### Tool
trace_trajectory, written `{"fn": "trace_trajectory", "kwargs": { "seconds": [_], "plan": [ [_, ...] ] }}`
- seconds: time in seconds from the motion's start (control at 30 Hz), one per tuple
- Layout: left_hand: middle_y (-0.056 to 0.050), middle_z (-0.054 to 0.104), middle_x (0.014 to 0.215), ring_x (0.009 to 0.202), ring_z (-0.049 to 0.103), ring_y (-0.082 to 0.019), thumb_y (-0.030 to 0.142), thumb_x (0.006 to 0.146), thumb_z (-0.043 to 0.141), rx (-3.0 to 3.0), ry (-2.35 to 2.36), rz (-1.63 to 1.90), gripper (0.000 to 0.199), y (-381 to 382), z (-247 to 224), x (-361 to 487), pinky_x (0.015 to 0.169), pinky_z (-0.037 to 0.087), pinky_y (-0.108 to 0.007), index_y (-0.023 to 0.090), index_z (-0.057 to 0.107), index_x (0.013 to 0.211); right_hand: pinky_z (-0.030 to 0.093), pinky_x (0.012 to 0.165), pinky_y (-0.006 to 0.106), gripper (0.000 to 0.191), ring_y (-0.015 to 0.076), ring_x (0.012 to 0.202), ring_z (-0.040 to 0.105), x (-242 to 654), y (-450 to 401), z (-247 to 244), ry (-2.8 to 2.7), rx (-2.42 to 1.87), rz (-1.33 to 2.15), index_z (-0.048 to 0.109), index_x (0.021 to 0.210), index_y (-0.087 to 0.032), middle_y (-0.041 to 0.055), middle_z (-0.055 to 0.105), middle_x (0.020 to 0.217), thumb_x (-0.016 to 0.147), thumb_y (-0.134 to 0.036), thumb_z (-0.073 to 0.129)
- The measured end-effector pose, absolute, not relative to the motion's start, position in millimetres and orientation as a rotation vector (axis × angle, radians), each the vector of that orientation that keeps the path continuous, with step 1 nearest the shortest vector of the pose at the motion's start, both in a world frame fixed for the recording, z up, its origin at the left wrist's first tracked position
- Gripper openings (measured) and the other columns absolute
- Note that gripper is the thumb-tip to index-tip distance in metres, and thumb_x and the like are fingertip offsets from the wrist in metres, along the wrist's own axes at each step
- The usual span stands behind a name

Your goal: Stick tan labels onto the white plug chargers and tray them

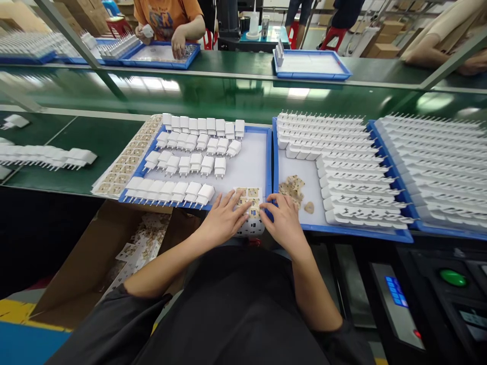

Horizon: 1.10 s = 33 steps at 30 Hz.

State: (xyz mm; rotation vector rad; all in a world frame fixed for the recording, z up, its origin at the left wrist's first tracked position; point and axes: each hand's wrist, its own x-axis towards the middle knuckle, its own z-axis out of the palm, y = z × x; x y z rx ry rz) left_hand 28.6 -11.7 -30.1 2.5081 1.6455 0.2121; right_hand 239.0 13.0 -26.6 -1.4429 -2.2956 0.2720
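A printed sheet of small tan stickers point(248, 193) lies over the front edge of the left blue tray point(269, 152). My left hand point(225, 219) rests on that sheet with its fingers stretched out and spread. At the sheet's right edge, the thumb and index finger of my right hand point(283, 219) come together in a pinch; whatever is between them is too small to make out. Beyond my right fingers, a pile of tan peeled pieces point(292, 188) lies in the right tray, with one loose piece point(309, 207) beside it. White plug chargers point(184, 165) stand in rows left of my hands.
Rows of white chargers point(350, 167) fill much of the right tray. More sticker sheets point(127, 157) lie left. Below is a cardboard box point(81, 263) with scrap sheets. Across the green bench point(213, 91), a co-worker's hands point(178, 44) are over a tray; another person's arm shows at right.
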Motion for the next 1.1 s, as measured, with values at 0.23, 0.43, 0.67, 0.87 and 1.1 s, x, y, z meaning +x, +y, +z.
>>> {"fn": "trace_trajectory", "kwargs": {
  "seconds": [0.23,0.43,0.67,0.87,1.1],
  "plan": [
    [-0.013,0.037,0.166,0.151,0.039,-0.039,0.041,0.107,0.040,2.507,1.657,0.225,0.048,-13,-33,29,0.119,0.034,-0.066,0.029,0.050,0.153,0.042,0.085,0.042,0.009,0.0282,0.100,0.058,231,18,-36,-2.156,-1.383,0.278,0.071,0.089,-0.022,0.0084,0.068,0.102,0.094,-0.025,0.065],
    [-0.008,0.040,0.165,0.152,0.037,-0.039,0.040,0.109,0.031,2.364,1.759,0.085,0.049,7,-25,36,0.119,0.031,-0.071,0.030,0.052,0.152,0.048,0.090,0.042,0.008,0.0242,0.095,0.061,237,20,-27,-2.077,-0.987,0.462,0.069,0.093,-0.022,0.0067,0.067,0.098,0.098,-0.024,0.063],
    [-0.014,0.037,0.166,0.154,0.031,-0.042,0.033,0.106,0.039,2.377,1.911,0.046,0.051,41,-24,52,0.122,0.027,-0.066,0.021,0.048,0.155,0.053,0.090,0.040,0.005,0.0223,0.098,0.066,278,16,-24,-1.728,-1.067,0.538,0.069,0.096,-0.026,0.0040,0.068,0.097,0.095,-0.022,0.066],
    [-0.020,0.053,0.151,0.140,0.047,-0.039,0.023,0.100,0.048,2.538,1.880,0.329,0.046,95,7,88,0.114,0.040,-0.053,0.014,0.056,0.145,0.054,0.091,0.043,0.006,0.0238,0.098,0.067,286,15,-38,-1.773,-1.092,0.468,0.069,0.095,-0.026,0.0049,0.071,0.096,0.095,-0.022,0.064],
    [-0.025,0.026,0.167,0.153,0.027,-0.042,0.031,0.087,0.075,2.564,1.746,0.567,0.057,184,22,161,0.119,0.033,-0.052,0.011,0.058,0.137,0.055,0.091,0.042,0.009,0.0233,0.099,0.067,288,16,-42,-1.791,-1.096,0.418,0.072,0.095,-0.026,0.0057,0.069,0.098,0.095,-0.022,0.063]
  ]
}}
